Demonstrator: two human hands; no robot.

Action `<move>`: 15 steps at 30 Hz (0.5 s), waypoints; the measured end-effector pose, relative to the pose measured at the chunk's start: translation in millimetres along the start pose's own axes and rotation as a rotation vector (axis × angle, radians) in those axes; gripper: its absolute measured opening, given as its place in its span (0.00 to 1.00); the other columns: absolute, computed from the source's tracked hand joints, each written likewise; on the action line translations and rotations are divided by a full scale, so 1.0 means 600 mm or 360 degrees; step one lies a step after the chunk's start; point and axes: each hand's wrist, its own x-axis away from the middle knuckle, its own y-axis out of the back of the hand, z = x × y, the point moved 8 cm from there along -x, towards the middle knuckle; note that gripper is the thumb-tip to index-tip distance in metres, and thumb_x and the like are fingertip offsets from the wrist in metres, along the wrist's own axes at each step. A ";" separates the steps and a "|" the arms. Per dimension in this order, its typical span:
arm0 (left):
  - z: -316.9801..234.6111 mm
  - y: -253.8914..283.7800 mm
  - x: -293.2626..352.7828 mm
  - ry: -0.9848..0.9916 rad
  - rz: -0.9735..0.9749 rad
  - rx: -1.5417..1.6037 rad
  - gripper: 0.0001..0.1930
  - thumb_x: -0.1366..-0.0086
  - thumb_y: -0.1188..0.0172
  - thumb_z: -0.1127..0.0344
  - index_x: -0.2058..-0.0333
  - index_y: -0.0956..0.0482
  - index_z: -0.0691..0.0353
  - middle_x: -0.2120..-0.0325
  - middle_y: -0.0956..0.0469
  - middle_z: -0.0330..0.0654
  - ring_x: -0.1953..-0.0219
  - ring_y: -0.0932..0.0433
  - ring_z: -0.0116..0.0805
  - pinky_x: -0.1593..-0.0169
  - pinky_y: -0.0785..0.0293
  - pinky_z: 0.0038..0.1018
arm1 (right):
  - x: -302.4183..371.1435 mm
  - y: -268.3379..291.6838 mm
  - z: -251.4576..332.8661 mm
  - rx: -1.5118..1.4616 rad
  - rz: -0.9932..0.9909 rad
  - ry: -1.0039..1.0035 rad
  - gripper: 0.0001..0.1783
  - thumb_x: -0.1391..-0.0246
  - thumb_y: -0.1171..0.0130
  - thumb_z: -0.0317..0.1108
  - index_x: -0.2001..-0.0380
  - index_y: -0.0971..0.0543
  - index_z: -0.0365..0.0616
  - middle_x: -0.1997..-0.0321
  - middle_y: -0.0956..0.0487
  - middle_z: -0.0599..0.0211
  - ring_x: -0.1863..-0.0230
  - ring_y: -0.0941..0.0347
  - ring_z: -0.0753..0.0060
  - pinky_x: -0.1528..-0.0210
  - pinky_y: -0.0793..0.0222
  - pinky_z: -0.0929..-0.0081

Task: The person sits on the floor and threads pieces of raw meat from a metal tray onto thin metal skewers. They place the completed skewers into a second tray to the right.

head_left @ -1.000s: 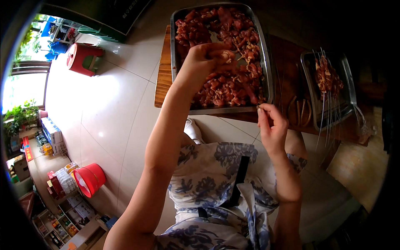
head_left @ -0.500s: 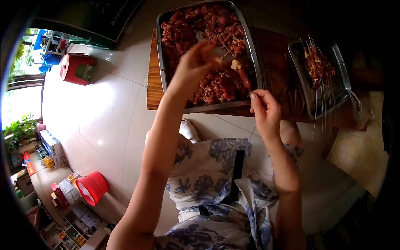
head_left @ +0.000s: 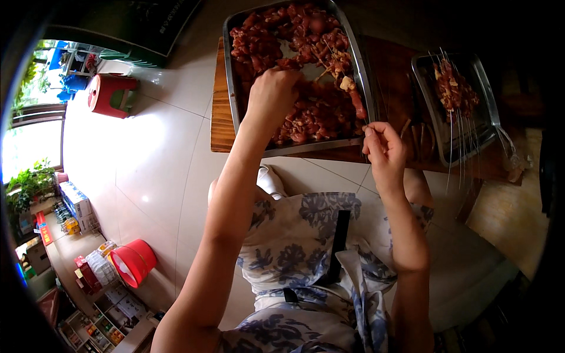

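A large metal tray [head_left: 235,112] holds many chunks of raw red meat [head_left: 256,44]. My left hand [head_left: 273,94] is down over the meat near the tray's middle, its fingers curled; the fingertips are hidden, so what they pinch does not show. At the tray's near right corner, my right hand [head_left: 385,150] pinches the lower end of a thin skewer. Threaded on that skewer are a reddish meat chunk [head_left: 357,105] and a paler piece [head_left: 347,84] above it. Right of this hand, a smaller metal tray [head_left: 419,79] bears several loaded meat skewers [head_left: 454,91] with bare ends toward me.
Both trays stand on a brown wooden table [head_left: 219,132]. Scissors-like handles [head_left: 421,138] lie between them, hard to make out in shadow. A clear plastic bag [head_left: 513,157] hangs by the small tray. On the tiled floor to the left are a red stool [head_left: 107,94] and a red bucket [head_left: 138,262].
My left hand has lowered into the meat, and its spread fingers have curled. The right hand still holds the skewer, in nearly the same place. The whole view has shifted slightly.
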 end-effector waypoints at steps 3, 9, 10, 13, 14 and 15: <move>0.027 0.008 -0.008 0.0166 -0.0005 0.0506 0.15 0.52 0.44 0.75 0.64 0.18 0.56 0.72 0.21 0.51 0.69 0.22 0.48 0.62 0.25 0.32 | 0.001 0.003 0.000 -0.0049 0.0000 0.0004 0.05 0.41 0.47 0.28 0.67 0.26 0.37 0.78 0.30 0.77 0.78 0.37 0.89 0.77 0.42 0.90; 0.066 0.015 -0.005 0.0552 -0.0110 0.1572 0.11 0.41 0.43 0.70 0.60 0.21 0.67 0.67 0.20 0.43 0.64 0.21 0.32 0.58 0.25 0.27 | 0.005 0.001 0.007 -0.0023 0.0019 0.0028 0.05 0.41 0.47 0.28 0.66 0.25 0.37 0.78 0.30 0.77 0.77 0.35 0.89 0.76 0.41 0.90; 0.070 0.005 -0.003 0.0652 -0.0081 0.1828 0.13 0.38 0.43 0.68 0.57 0.23 0.68 0.64 0.20 0.44 0.62 0.21 0.33 0.56 0.25 0.27 | 0.007 0.000 0.008 0.0006 0.0027 0.0027 0.05 0.41 0.47 0.28 0.66 0.25 0.37 0.78 0.29 0.77 0.78 0.35 0.89 0.76 0.40 0.89; 0.066 -0.013 -0.003 0.0795 0.0048 0.2351 0.16 0.35 0.44 0.63 0.54 0.25 0.69 0.59 0.21 0.46 0.57 0.22 0.37 0.51 0.25 0.30 | 0.015 -0.006 0.015 0.0150 0.0014 0.0184 0.05 0.41 0.46 0.28 0.66 0.25 0.37 0.78 0.27 0.75 0.78 0.34 0.89 0.77 0.39 0.88; 0.061 -0.016 -0.003 0.0816 0.0098 0.2485 0.16 0.34 0.44 0.62 0.54 0.26 0.69 0.59 0.22 0.47 0.55 0.23 0.39 0.51 0.24 0.32 | 0.017 -0.009 0.017 0.0183 0.0021 0.0200 0.05 0.42 0.46 0.28 0.66 0.25 0.37 0.78 0.27 0.74 0.78 0.33 0.88 0.77 0.38 0.88; 0.062 -0.021 -0.002 0.0860 0.0108 0.2571 0.16 0.34 0.45 0.63 0.54 0.26 0.68 0.58 0.22 0.47 0.54 0.24 0.40 0.50 0.24 0.32 | 0.019 -0.012 0.019 0.0216 0.0028 0.0216 0.05 0.42 0.45 0.28 0.66 0.25 0.37 0.78 0.27 0.74 0.78 0.33 0.88 0.77 0.38 0.87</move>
